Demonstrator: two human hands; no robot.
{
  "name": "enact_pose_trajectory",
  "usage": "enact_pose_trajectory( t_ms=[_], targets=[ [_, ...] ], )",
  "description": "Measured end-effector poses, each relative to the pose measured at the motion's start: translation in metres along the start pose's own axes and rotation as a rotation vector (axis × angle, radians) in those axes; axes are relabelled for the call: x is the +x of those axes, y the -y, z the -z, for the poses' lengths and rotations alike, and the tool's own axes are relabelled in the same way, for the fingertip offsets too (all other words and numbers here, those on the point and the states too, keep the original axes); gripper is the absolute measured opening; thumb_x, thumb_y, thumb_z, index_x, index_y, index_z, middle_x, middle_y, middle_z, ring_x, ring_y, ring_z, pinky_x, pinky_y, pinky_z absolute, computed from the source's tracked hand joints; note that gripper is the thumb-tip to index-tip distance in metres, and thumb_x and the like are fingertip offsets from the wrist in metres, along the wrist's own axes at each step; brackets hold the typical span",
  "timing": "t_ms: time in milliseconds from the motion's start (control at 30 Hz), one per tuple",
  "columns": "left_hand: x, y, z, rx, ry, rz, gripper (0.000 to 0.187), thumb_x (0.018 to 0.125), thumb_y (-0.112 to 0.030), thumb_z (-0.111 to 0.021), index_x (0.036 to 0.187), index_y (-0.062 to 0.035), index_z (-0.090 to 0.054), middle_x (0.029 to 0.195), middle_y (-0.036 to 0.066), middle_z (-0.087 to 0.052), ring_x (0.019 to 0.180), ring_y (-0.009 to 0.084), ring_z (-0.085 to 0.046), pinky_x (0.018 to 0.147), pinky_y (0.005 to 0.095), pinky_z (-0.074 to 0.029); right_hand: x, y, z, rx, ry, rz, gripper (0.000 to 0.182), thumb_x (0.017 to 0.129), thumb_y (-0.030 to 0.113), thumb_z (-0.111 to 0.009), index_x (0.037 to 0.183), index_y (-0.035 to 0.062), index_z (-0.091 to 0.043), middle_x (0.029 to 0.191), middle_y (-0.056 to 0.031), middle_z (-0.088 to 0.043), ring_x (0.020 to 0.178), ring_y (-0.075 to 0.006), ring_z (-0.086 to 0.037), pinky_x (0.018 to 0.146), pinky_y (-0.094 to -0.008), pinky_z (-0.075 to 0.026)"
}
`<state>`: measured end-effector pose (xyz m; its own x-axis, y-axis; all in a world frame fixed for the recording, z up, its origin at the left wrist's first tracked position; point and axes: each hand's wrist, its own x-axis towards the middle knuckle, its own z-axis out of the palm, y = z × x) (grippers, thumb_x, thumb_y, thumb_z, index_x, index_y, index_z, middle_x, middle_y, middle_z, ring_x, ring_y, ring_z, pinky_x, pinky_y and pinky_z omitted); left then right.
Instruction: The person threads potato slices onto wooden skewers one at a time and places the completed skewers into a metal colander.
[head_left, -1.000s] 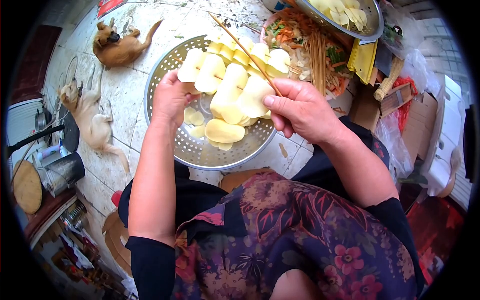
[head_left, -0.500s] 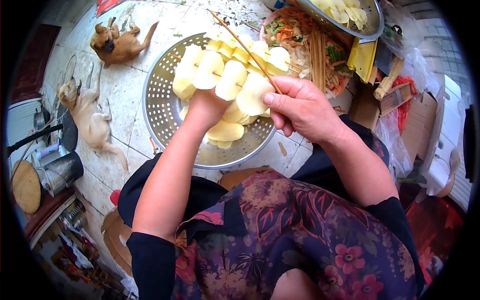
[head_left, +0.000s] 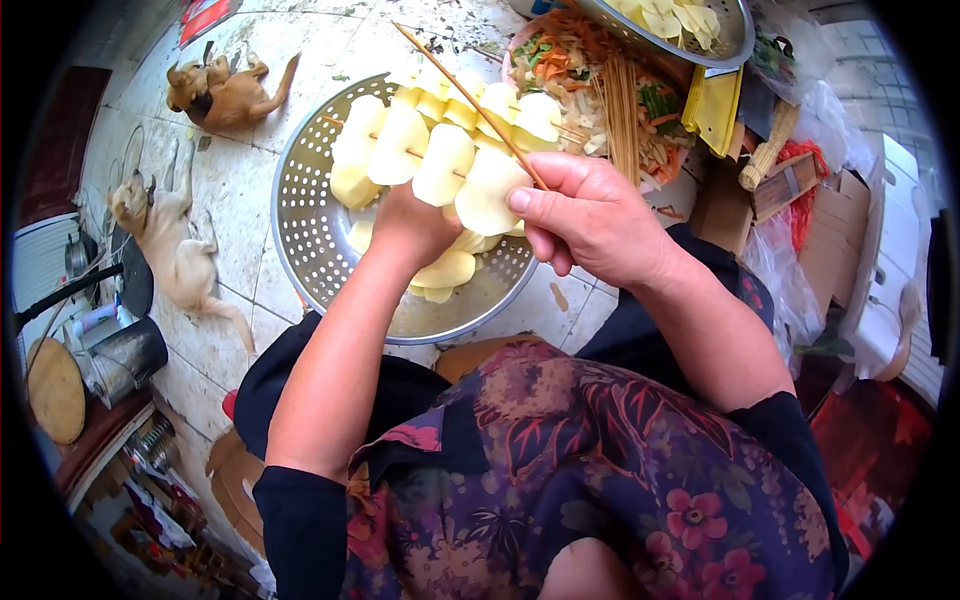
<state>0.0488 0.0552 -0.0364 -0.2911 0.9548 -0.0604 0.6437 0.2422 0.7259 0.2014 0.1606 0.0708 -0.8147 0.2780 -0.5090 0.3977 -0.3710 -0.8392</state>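
Observation:
My right hand [head_left: 590, 215] is shut on the ends of wooden skewers that carry rows of pale potato slices [head_left: 445, 165]; one bare skewer [head_left: 465, 95] sticks up and to the left from the same grip. All of this is held over a perforated metal colander [head_left: 290, 230] on the floor. My left hand [head_left: 412, 225] reaches under the skewered slices into the colander, just above several loose potato slices [head_left: 445, 270]. Its fingers are hidden by the slices, so what it holds is unclear.
Two tan dogs [head_left: 215, 90] [head_left: 170, 240] lie on the tiled floor to the left. A bowl of shredded vegetables [head_left: 570, 70] with a bundle of skewers [head_left: 625, 110] stands behind the colander. A second metal bowl of slices [head_left: 690, 25], cardboard boxes [head_left: 840, 240] and metal pots [head_left: 120, 350] surround me.
My left hand left the outer end of the skewer and moved right, under the skewered slices and into the colander. The right hand and skewers shifted slightly left.

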Motion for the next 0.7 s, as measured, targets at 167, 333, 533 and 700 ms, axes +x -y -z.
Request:
enact_pose_trajectory(
  t_ms=[167,333,533,700],
  targets=[
    [-0.015,0.039,0.006,-0.041,0.163,0.168,0.034,0.081,-0.022,-0.065,0.110,-0.0053,-0.060,0.102,0.009,-0.065,0.091,0.0233,-0.062,0.079,0.0336,-0.050,0.000,0.002,-0.001,-0.019,-0.003,0.002,0.017,0.092,0.018,-0.050,0.090,0.0035,-0.059,0.060,0.0011,-0.054,0.047,-0.0049,-0.047,0.044,-0.0200,-0.039],
    [-0.011,0.024,0.030,-0.737,-0.112,0.626,0.029,0.079,-0.013,-0.066,0.105,-0.0002,-0.062,0.095,0.007,-0.066,0.083,0.0150,-0.063,0.070,0.0283,-0.051,0.000,0.002,-0.002,-0.013,0.002,-0.001,0.017,0.092,0.018,-0.050,0.090,0.0031,-0.059,0.061,0.0008,-0.054,0.047,-0.0051,-0.047,0.044,-0.0198,-0.039],
    [-0.007,0.024,0.019,-0.882,-0.249,0.669,0.025,0.082,-0.016,-0.063,0.103,-0.0017,-0.062,0.092,0.007,-0.066,0.082,0.0156,-0.063,0.068,0.0298,-0.051,0.002,0.000,-0.002,-0.017,0.001,-0.002,0.018,0.092,0.019,-0.051,0.089,0.0031,-0.059,0.061,0.0009,-0.054,0.047,-0.0050,-0.048,0.044,-0.0197,-0.040],
    [-0.002,0.016,0.026,-0.197,-0.151,0.341,0.029,0.085,-0.020,-0.061,0.111,-0.0068,-0.056,0.104,0.009,-0.062,0.092,0.0225,-0.062,0.074,0.0354,-0.051,0.002,0.001,-0.001,-0.018,0.000,-0.005,0.018,0.092,0.019,-0.051,0.089,0.0035,-0.059,0.061,0.0012,-0.054,0.047,-0.0048,-0.047,0.044,-0.0197,-0.040]
  ],
)
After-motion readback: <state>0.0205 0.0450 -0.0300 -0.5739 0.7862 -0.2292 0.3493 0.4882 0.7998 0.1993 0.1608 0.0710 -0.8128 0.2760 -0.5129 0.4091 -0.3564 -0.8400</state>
